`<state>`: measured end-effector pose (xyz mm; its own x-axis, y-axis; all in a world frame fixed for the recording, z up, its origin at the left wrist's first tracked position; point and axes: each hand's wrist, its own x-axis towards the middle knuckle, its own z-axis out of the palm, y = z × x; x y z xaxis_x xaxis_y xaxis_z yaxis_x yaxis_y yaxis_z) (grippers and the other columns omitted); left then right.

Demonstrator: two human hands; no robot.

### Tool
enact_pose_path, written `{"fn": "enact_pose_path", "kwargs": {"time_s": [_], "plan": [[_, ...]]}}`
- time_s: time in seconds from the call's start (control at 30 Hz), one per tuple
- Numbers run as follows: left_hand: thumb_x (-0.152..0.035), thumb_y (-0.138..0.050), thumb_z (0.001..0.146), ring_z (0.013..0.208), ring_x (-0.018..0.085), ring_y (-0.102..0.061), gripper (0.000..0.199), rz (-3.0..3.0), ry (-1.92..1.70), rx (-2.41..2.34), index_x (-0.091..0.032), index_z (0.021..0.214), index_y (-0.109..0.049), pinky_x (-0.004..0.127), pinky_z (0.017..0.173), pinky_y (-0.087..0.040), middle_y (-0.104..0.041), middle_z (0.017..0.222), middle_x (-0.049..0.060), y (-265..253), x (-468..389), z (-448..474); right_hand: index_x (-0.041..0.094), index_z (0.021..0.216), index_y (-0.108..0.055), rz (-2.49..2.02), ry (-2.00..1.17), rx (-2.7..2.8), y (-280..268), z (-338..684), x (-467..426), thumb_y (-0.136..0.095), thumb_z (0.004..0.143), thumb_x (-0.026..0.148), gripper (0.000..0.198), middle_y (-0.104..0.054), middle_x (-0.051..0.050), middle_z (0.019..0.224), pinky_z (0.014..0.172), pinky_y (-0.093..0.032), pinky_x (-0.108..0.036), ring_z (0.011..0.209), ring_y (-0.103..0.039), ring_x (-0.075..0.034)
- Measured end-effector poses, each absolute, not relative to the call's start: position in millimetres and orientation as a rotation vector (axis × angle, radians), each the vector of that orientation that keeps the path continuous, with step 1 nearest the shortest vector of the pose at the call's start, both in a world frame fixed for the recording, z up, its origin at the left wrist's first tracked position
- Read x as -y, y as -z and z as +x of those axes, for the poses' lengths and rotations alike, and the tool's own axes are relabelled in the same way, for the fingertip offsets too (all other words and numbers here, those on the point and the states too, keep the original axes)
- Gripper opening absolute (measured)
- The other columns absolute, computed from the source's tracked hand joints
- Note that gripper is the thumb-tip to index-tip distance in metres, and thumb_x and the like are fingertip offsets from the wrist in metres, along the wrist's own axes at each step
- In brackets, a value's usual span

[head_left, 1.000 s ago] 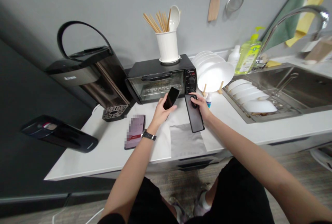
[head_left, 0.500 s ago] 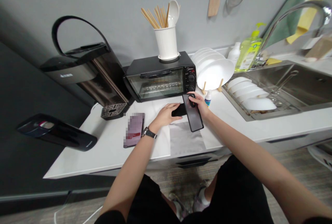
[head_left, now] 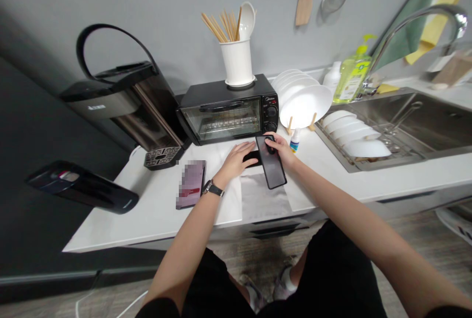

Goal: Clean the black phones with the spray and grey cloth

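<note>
Right fingers (head_left: 277,145) grip a grey phone (head_left: 273,168), left fingers (head_left: 243,148) spread at a black phone (head_left: 254,156); a cup (head_left: 236,62) holds chopsticks (head_left: 214,28)

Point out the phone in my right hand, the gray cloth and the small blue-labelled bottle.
Phone (head_left: 273,166): head view, on its gray upper face.
Gray cloth (head_left: 262,202): head view, its visible middle.
Small bottle (head_left: 294,144): head view, its label.

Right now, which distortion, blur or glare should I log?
Head view throughout: the dark cylindrical bottle leans outward, likely wide-angle distortion; mosaic blocks hide the left edge of the purple-screened phone; the curved chrome faucet glints; the brown box-like item near the right edge looks blurred.
</note>
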<state>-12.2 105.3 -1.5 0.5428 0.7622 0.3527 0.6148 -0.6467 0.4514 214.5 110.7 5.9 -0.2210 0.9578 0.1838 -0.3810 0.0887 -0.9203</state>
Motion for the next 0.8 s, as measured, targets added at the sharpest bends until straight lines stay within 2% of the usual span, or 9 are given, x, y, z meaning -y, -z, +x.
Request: {"fn": "enact_pose_path", "kwargs": {"time_s": [0.07,0.13,0.2,0.27,0.33,0.37,0.53,0.67,0.8], "plan": [[-0.054,-0.05,0.107,0.148,0.029,-0.051,0.054,2.388,-0.952,-1.188,-0.02,0.146,-0.062,0.05,0.128,-0.034,-0.06,0.155,0.012,-8.3,-98.3,-10.2,0.025,0.105,-0.065,-0.714,-1.431,1.154,-7.0,213.3,-110.6,-0.088,0.068,0.053,0.052,-0.073,0.005,0.072,0.057,-0.052,-0.026,0.059,-0.063,-0.014],[-0.053,-0.034,0.111,0.138,0.027,-0.06,0.057,2.187,-1.106,-1.258,-0.017,0.142,-0.065,0.048,0.123,-0.042,-0.066,0.147,0.015,-19.2,-81.6,-6.3,0.025,0.103,-0.062,-0.751,-1.403,1.112,-8.9,211.4,-109.1,-0.089,0.064,0.057,0.058,-0.075,0.003,0.074,0.059,-0.056,-0.028,0.062,-0.066,-0.016],[-0.053,-0.022,0.112,0.124,0.025,-0.069,0.063,2.032,-1.125,-1.31,-0.016,0.149,-0.057,0.046,0.114,-0.051,-0.064,0.148,0.017,-28.2,-53.1,0.1,0.025,0.099,-0.058,-0.791,-1.359,1.055,-10.4,208.1,-104.2,-0.089,0.061,0.062,0.061,-0.076,0.003,0.076,0.06,-0.057,-0.029,0.063,-0.068,-0.016],[-0.058,-0.038,0.109,0.132,0.028,-0.064,0.064,2.061,-1.12,-1.427,-0.021,0.162,-0.04,0.047,0.11,-0.054,-0.053,0.158,0.016,-33.4,-16.0,8.1,0.026,0.097,-0.053,-0.829,-1.321,1.01,-10.3,202.3,-94.1,-0.086,0.064,0.064,0.061,-0.077,0.001,0.078,0.057,-0.057,-0.029,0.062,-0.07,-0.018],[-0.064,-0.067,0.094,0.144,0.036,-0.053,0.094,2.184,-1.053,-1.608,-0.026,0.168,-0.024,0.05,0.109,-0.055,-0.04,0.166,0.016,-34.3,21.6,15.5,0.027,0.097,-0.049,-0.863,-1.302,0.973,-8.5,194.2,-78.3,-0.084,0.068,0.064,0.059,-0.079,0.0,0.081,0.055,-0.056,-0.029,0.065,-0.073,-0.02],[-0.064,-0.075,0.087,0.143,0.038,-0.053,0.103,2.234,-1.024,-1.706,-0.026,0.168,-0.024,0.05,0.107,-0.057,-0.041,0.165,0.017,-33.6,37.9,18.0,0.027,0.098,-0.047,-0.874,-1.3,0.96,-7.4,190.0,-68.7,-0.083,0.07,0.063,0.058,-0.079,-0.001,0.084,0.056,-0.056,-0.03,0.067,-0.075,-0.021],[-0.047,-0.071,0.095,0.132,0.033,-0.061,0.077,2.281,-1.055,-1.9,-0.027,0.161,-0.037,0.047,0.106,-0.057,-0.056,0.141,0.014,-23.5,81.8,4.6,0.027,0.11,-0.053,-0.948,-1.271,1.159,-4.2,189.0,-21.1,-0.063,0.089,0.069,0.047,-0.079,-0.006,0.106,0.071,-0.064,-0.039,0.084,-0.078,-0.024],[-0.048,-0.071,0.095,0.131,0.035,-0.059,0.074,2.259,-1.088,-1.921,-0.026,0.158,-0.041,0.054,0.114,-0.049,-0.06,0.139,0.014,-13.0,95.2,-26.0,0.026,0.128,-0.059,-1.192,-0.712,1.677,3.9,219.6,1.2,-0.058,0.098,0.053,0.041,-0.076,-0.01,0.12,0.099,-0.059,-0.051,0.106,-0.074,-0.029],[-0.049,-0.072,0.093,0.131,0.036,-0.057,0.075,2.223,-0.993,-1.936,-0.026,0.158,-0.042,0.056,0.114,-0.047,-0.062,0.139,0.013,-5.7,104.9,-42.2,0.021,0.105,-0.071,-1.284,-0.271,1.996,19.5,244.8,10.4,-0.067,0.092,0.036,0.02,-0.068,-0.016,0.134,0.113,-0.049,-0.056,0.127,-0.061,-0.035]]}}
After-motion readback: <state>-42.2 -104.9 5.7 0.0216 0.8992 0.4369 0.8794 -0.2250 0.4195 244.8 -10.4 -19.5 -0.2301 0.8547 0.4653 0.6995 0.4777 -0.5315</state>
